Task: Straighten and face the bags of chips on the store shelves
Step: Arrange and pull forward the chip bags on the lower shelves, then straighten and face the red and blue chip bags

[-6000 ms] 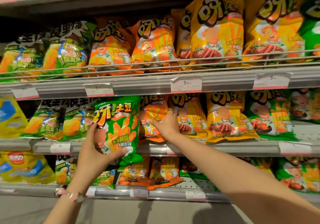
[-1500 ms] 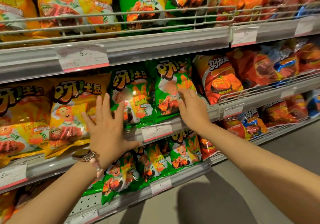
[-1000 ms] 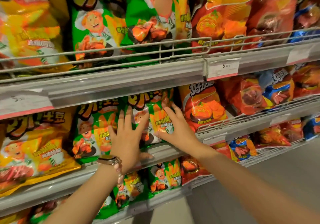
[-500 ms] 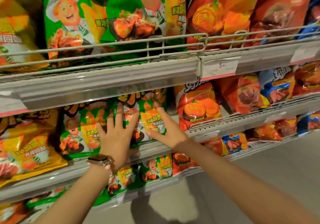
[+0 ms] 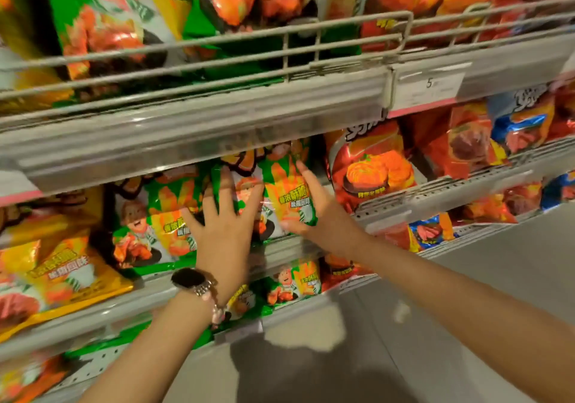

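You see glossy, crinkled plastic bags (image 5: 289, 191), a matt grey metal shelf (image 5: 193, 129) with a wire rail (image 5: 236, 48), paper tags (image 5: 429, 90), and a shiny watch (image 5: 189, 278).

You stand by grey metal shelves (image 5: 193, 125) with wire rails (image 5: 342, 18) along the front. A white price tag (image 5: 427, 90) with a pink edge sits there. The floor (image 5: 435, 309) is smooth and grey

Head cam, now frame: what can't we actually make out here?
- Price tag: only a "5" reads, the rest is blurred.
- Top-shelf green bags: tops cut off by the frame edge.
- Green bag under both hands: top hidden by the shelf rail, middle by the left hand and right hand.
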The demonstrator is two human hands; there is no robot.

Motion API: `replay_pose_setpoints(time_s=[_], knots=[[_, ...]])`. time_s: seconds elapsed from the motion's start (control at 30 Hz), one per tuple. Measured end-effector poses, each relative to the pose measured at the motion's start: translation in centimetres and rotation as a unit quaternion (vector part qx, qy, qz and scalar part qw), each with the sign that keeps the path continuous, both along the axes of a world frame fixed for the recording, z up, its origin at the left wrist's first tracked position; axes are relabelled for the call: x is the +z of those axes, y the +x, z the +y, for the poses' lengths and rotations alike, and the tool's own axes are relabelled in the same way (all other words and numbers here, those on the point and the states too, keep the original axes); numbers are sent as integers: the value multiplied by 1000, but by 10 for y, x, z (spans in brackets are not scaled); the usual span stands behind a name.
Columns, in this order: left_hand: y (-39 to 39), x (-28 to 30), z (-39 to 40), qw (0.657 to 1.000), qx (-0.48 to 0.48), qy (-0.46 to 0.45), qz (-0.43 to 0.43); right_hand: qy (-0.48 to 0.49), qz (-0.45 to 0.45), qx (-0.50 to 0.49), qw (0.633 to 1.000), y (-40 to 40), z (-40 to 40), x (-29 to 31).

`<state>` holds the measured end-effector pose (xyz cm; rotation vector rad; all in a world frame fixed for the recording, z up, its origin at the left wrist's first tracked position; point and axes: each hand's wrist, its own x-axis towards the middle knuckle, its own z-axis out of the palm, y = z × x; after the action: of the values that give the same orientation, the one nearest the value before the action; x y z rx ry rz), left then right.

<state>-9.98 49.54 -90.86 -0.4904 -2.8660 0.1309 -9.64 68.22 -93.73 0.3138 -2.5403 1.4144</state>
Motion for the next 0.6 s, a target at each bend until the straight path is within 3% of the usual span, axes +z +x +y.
replay_pose_setpoints(time_s=[0.13, 0.3, 0.4, 0.5, 0.6], knots=[[-12, -5, -1, 1000, -9, 8, 14, 31, 91, -17, 995, -10, 5, -17], [-8, -1, -1, 1000, 12, 0, 16, 77, 57, 10, 995, 2, 6, -1], [5, 4, 8, 998, 53, -13, 15, 152, 98, 28, 983, 24, 35, 20], [15, 15, 33, 996, 68, 2, 52, 234, 219, -11, 947, 41, 91, 44], [21, 25, 84, 982, 49, 94, 156, 328, 287, -83, 896, 42, 153, 55]])
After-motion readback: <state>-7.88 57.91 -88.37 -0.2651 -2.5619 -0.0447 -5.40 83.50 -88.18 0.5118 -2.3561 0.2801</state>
